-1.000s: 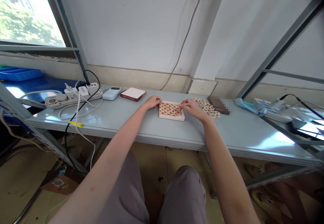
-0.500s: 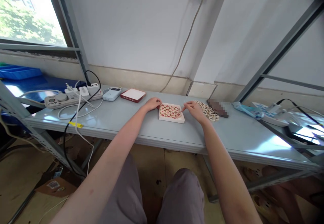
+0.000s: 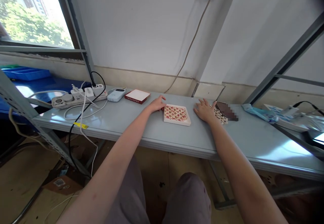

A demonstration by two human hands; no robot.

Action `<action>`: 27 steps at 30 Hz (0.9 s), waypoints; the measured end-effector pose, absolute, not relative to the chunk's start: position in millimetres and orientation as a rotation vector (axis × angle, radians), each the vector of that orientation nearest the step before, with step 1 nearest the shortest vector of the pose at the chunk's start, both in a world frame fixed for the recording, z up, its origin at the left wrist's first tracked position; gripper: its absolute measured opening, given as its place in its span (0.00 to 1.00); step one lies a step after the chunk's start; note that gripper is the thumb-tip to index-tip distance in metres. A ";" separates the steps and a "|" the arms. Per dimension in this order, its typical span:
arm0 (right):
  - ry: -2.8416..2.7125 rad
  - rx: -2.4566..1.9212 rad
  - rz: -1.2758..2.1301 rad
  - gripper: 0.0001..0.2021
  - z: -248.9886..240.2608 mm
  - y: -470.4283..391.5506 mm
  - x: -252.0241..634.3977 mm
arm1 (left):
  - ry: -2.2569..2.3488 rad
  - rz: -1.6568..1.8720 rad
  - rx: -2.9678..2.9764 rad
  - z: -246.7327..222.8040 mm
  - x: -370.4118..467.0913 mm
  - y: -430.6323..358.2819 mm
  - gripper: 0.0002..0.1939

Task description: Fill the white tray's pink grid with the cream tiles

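Observation:
A small white box point(image 3: 177, 122) lies on the grey table, holding rows of round Chinese chess pieces point(image 3: 174, 112) with red characters. Beside its left back corner is my left hand point(image 3: 156, 106), its fingers apart and their tips close to the box edge; whether they touch it I cannot tell. My right hand point(image 3: 204, 110) is spread flat, palm down, at the left side of a group of loose chess pieces point(image 3: 220, 115) with dark characters. It hides some of them.
A dark red box lid point(image 3: 137, 96) with a white top lies at the back, beside a pale blue power bank point(image 3: 116, 94). A power strip point(image 3: 79, 97) with cables is at the left. A dark brown, partly blurred object point(image 3: 226, 110) adjoins the loose pieces; a blue plastic wrapper point(image 3: 259, 112) lies right.
My right hand has left the right edge of the white box, moved right to the loose pieces and spread its fingers. My left hand stays by the box, its fingers more parted.

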State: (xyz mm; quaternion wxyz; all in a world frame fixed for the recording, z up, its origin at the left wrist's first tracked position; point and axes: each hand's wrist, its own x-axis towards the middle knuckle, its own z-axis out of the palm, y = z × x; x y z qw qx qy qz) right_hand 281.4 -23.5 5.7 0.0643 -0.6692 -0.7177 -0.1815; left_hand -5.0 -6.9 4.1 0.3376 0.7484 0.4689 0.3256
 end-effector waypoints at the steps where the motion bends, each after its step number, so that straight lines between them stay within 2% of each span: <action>1: -2.202 -1.973 -0.529 0.19 7.8 -26.2 280.7 | 1.241 0.870 1.952 4.2 -5.2 -7.5 0.22; 4: -2.284 -1.846 -0.359 0.17 16.3 -33.0 278.3 | 1.328 0.932 1.925 4.9 -6.0 -8.6 0.29; 7: -2.335 -1.709 -0.148 0.14 24.6 -36.4 276.1 | 1.422 0.992 1.899 5.1 -7.6 -8.1 0.32; 12: -2.302 -1.577 0.205 0.12 31.6 -42.1 271.5 | 1.549 1.042 1.907 2.9 -9.7 -6.3 0.30; 19: -2.168 -1.229 0.682 0.21 51.0 -68.4 243.7 | 1.600 1.024 1.983 2.6 -9.7 -6.9 0.27; 27: -2.354 -1.178 0.808 0.20 49.6 -72.1 230.2 | 1.612 1.002 2.019 0.4 -9.8 -3.5 0.18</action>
